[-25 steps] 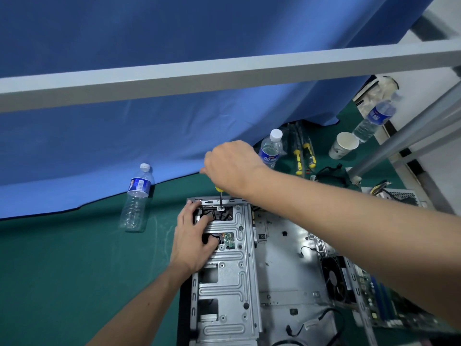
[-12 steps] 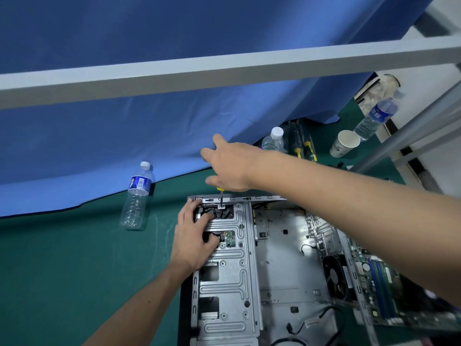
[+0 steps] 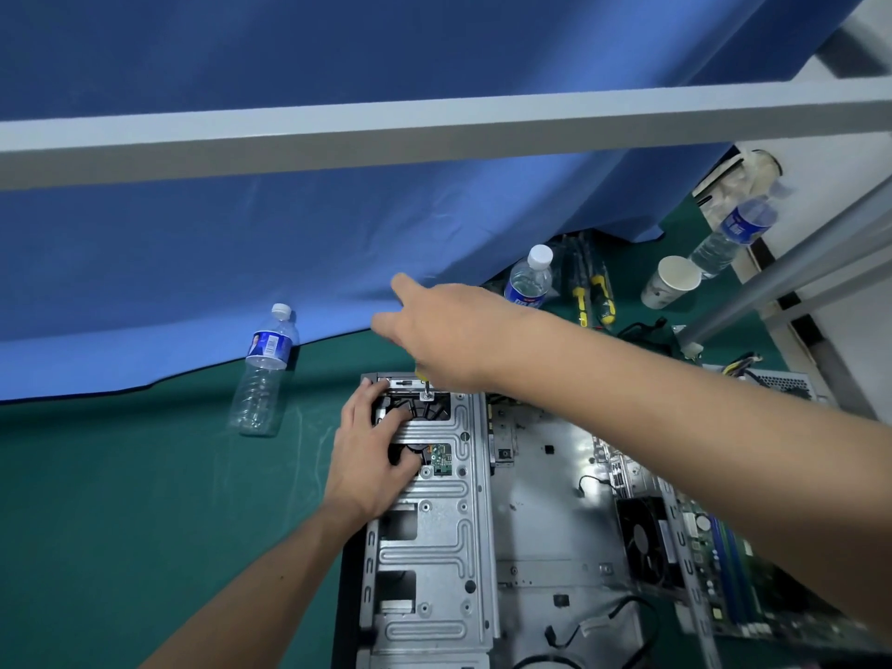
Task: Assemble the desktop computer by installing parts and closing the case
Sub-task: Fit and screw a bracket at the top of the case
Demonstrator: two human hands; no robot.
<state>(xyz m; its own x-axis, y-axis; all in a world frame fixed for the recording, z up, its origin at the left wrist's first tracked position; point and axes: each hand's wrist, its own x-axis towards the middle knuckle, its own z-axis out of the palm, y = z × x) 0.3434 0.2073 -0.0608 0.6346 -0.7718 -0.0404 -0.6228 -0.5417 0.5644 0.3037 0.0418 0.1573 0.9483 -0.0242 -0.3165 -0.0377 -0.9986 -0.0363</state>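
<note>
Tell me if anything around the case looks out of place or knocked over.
One water bottle lies on its side on the green mat, left of the computer case; the others stand upright. No spill shows.
</note>
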